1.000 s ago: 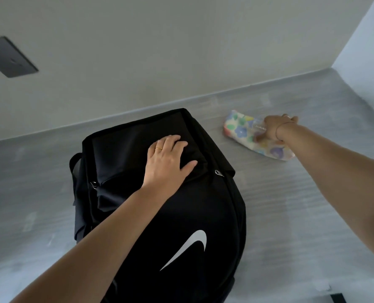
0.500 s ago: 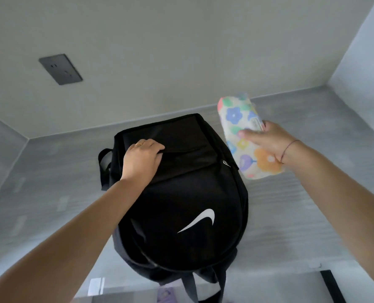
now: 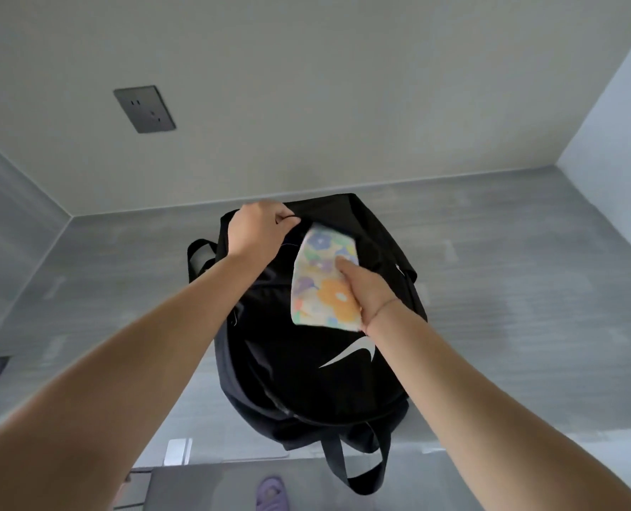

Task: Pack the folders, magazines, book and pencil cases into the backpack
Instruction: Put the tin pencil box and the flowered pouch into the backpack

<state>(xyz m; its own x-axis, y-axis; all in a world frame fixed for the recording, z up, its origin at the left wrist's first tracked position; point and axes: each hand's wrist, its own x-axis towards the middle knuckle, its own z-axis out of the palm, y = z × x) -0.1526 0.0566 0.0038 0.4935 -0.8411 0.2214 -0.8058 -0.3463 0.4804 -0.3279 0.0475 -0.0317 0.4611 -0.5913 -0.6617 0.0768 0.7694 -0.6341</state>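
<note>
A black backpack (image 3: 306,370) with a white swoosh lies on the grey table, its top end pointing away from me. My left hand (image 3: 260,230) grips the fabric edge at the backpack's top and holds it up. My right hand (image 3: 365,289) holds a flowered pencil case (image 3: 321,285), whose far tip touches the backpack's opening just right of my left hand. Most of the pencil case is still outside, above the bag's front. No folders, magazines or book are visible.
The grey table (image 3: 528,289) sits in a corner with walls behind, left and right. A dark wall socket (image 3: 145,109) is on the back wall. Backpack straps (image 3: 358,470) hang over the table's near edge. A purple slipper (image 3: 271,494) lies on the floor below.
My right hand lifted the pencil case off the table and carried it left to the backpack's top. My left hand went from resting flat on the bag to gripping its top edge.
</note>
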